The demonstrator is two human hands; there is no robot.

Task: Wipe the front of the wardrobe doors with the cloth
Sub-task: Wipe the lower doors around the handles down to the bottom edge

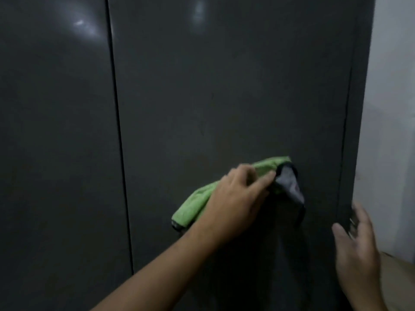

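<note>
The wiping is under way on the right door point(224, 86). The left hand point(238, 194) lies flat on the cloth point(195, 205) with fingers stretched out, pressing it against the panel, not curled round it. The cloth is green with a grey side folded out past the fingertips, and it sits low on the right door, nearer the door's right edge than the seam point(116, 131) between the doors. The right hand point(357, 243) is spread loosely and holds nothing. It hangs at the wardrobe's right edge, low down; blur hides whether it touches.

Judging by the cloth's place, the lower right part is in hand. The rest of this panel and the left door point(56, 131) may need passes too. The next move calls for steady flat pressure and a sweep across the panel, keeping the loose grey flap under the palm.

No brand, label or writing shows.
</note>
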